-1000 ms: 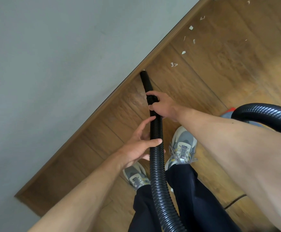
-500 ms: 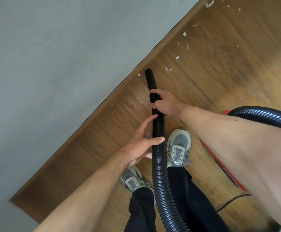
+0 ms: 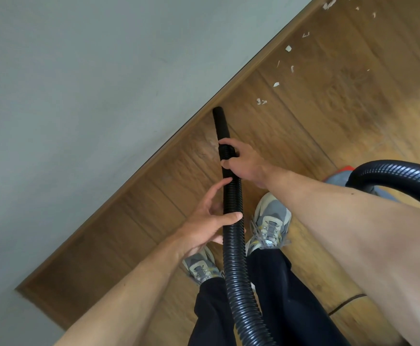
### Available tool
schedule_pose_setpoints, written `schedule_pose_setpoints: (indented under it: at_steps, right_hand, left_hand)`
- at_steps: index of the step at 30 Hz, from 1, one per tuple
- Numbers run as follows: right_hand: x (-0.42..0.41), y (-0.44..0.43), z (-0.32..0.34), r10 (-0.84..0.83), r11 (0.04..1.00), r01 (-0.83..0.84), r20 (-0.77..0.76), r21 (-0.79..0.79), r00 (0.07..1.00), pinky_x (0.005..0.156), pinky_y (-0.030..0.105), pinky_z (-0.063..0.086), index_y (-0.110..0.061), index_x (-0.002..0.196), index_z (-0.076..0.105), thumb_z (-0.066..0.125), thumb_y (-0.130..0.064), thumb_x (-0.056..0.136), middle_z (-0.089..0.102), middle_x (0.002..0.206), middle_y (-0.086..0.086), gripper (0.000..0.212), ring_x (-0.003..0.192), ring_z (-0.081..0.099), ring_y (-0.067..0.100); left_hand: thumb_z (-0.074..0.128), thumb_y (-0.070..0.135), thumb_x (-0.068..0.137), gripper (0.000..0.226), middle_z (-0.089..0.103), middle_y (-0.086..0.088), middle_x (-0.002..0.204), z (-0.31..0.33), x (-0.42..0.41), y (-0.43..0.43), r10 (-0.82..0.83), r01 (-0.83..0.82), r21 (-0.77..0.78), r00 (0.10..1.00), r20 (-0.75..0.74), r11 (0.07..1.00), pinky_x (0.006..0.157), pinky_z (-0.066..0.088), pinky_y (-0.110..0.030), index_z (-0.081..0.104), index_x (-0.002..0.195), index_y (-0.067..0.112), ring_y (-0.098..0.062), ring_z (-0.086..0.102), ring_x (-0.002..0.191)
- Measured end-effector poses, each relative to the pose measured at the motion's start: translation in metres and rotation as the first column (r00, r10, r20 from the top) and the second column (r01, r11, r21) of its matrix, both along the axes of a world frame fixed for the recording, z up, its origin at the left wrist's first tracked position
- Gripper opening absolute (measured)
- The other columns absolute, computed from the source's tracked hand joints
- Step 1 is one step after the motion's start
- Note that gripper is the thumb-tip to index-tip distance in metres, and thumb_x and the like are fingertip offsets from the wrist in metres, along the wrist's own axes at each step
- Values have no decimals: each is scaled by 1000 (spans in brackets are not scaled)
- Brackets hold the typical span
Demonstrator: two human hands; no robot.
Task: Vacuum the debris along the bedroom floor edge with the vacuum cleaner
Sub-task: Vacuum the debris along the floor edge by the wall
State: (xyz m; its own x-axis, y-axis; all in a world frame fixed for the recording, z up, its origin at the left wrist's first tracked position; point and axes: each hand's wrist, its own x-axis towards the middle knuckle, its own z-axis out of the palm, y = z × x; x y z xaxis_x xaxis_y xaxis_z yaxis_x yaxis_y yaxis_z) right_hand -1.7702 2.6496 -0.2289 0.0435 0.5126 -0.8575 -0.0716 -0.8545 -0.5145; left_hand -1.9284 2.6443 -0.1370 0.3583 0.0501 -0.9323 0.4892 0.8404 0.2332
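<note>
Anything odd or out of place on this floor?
White scraps lie scattered on the wood floor along the wall, ahead of the nozzle. They look like the debris left to vacuum; nothing else stands out.

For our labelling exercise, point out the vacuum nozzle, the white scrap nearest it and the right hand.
Vacuum nozzle [image 3: 221, 123]: head view, mid smooth tube.
Nearest white scrap [image 3: 261, 101]: head view, its centre.
Right hand [image 3: 244, 161]: head view, back of hand.
</note>
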Motion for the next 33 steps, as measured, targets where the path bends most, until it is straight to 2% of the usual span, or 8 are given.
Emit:
schedule_pose_setpoints:
  at_steps: [3, 11, 17, 20, 26, 30, 33]
  right_hand:
    - [-4, -3, -8, -12, 1000, 12, 6, 8, 1000, 77, 23, 45, -35, 141, 49, 57, -6, 92, 54, 129, 2, 57, 110, 55, 19]
    - [2, -14, -9, -5, 1000, 6, 46, -11, 999, 72, 24, 46, -34, 138, 53, 53, -5, 90, 55, 125, 1, 56, 104, 56, 18]
    - [5, -24, -1, -35, 999, 35, -9, 9, 999, 85, 30, 46, -38, 135, 53, 57, -5, 92, 54, 128, 1, 55, 110, 54, 18]
    - [1, -18, 0, -46, 998, 48, -36, 41, 998, 79, 26, 45, -36, 136, 53, 57, -4, 92, 56, 123, 1, 55, 107, 55, 17]
    - [-7, -9, -8, -67, 998, 67, -35, 14, 997, 69, 24, 45, -34, 136, 53, 55, -1, 91, 55, 122, 3, 55, 104, 55, 19]
    - [0, -13, -9, -146, 989, 146, 37, 2, 989, 65, 21, 45, -35, 134, 54, 55, -2, 90, 54, 121, 2, 55, 99, 56, 17]
    - [8, -17, -8, -162, 987, 163, 56, -7, 985, 67, 23, 47, -38, 133, 55, 56, -3, 90, 53, 127, 4, 55, 105, 57, 20]
  left_hand:
    - [69, -1, 89, 75, 65, -5, 128, -6, 0, 1, -13, 13, -1, 1000, -20, 1000, 86, 54, -66, 49, 132, 57, -39, 68, 109]
    - [69, 0, 89, 74, 62, -13, 131, -7, 6, -8, 13, -13, -52, 1000, 5, 999, 85, 55, -66, 47, 135, 53, -40, 68, 109]
    - [70, 2, 90, 72, 64, -13, 127, -2, 6, -13, -35, 36, -33, 999, 19, 999, 81, 58, -61, 48, 132, 55, -37, 71, 105]
    - [70, 2, 90, 71, 64, -10, 129, -2, 1, -9, -40, 40, -14, 999, 22, 999, 80, 59, -59, 50, 127, 59, -35, 70, 107]
    - [70, 1, 89, 73, 62, -14, 130, -12, -5, 0, -50, 50, -13, 999, 11, 999, 85, 55, -66, 50, 128, 58, -37, 69, 108]
    - [70, 1, 90, 74, 61, -12, 132, -15, 4, -2, -40, 40, -17, 999, 16, 999, 82, 58, -61, 48, 133, 57, -36, 69, 109]
    - [69, 1, 90, 74, 62, -14, 131, -15, 13, -2, -56, 57, -32, 998, 31, 998, 79, 60, -57, 46, 134, 56, -37, 68, 110]
